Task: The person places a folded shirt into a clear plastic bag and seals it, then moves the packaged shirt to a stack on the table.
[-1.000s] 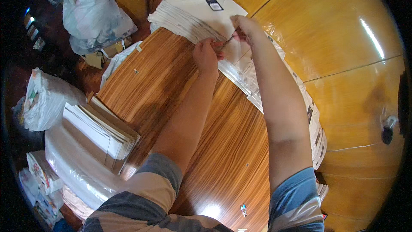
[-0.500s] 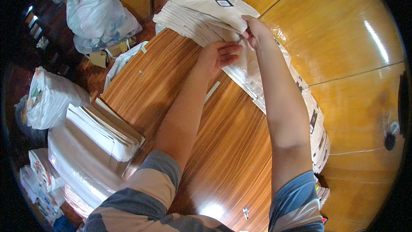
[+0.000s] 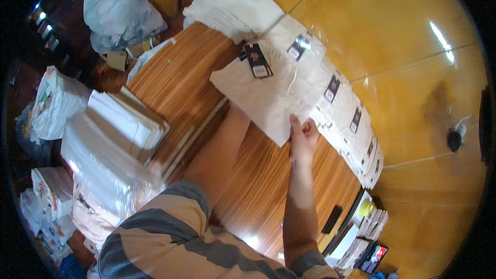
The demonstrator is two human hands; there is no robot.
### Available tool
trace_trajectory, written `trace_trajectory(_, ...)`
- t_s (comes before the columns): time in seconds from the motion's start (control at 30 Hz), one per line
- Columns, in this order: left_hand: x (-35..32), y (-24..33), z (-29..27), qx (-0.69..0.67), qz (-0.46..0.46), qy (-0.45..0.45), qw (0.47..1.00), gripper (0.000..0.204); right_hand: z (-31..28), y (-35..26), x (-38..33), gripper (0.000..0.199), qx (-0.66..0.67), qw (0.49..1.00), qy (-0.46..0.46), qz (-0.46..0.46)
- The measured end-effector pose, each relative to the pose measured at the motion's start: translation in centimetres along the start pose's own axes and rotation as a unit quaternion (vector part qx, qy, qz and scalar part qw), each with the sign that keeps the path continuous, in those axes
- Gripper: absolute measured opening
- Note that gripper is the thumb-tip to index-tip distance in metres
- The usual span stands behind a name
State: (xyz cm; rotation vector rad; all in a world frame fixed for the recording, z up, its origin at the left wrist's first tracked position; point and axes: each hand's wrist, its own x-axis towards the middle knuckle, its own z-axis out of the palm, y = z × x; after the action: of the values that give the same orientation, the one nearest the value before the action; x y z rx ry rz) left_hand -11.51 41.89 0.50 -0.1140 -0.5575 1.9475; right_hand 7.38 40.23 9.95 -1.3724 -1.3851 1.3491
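A folded cream garment point(image 3: 274, 95) with a black hang tag point(image 3: 257, 61) is held over the wooden table. My right hand point(image 3: 304, 137) grips its near right corner, thumb upward, the other fingers curled. The left forearm point(image 3: 222, 142) reaches under the garment, and my left hand and its fingers are hidden beneath it. Beyond lies a stack of similar folded cream garments point(image 3: 230, 8). Along the table's right side runs a row of plastic-wrapped cream garments point(image 3: 338, 106), several with black tags.
The wooden table point(image 3: 188, 64) spans the middle. At left are stacked white boards point(image 3: 121, 119), a clear plastic-wrapped bundle point(image 3: 103, 157) and a white bag point(image 3: 57, 106); a large full bag point(image 3: 121, 13) stands farther back. A phone point(image 3: 373, 258) lies at lower right, by the yellow wall panels point(image 3: 413, 103).
The top garment has come off the far stack, toward me, in my hands. My left hand has gone beneath it. The view has shifted, bringing the phone in at lower right.
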Motion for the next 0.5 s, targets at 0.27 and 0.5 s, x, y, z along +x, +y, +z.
trace_trajectory(0.27,-28.0,1.8,3.7,0.273,-0.032,0.192,0.942,0.058,-12.0,12.6,-18.8,0.023,0.028,0.987,-0.103,0.121)
trace_trajectory(0.5,-41.6,5.0,10.0,0.432,-0.145,0.264,0.850,0.070,-14.8,15.4,-24.6,0.036,-0.175,0.979,-0.103,-0.024)
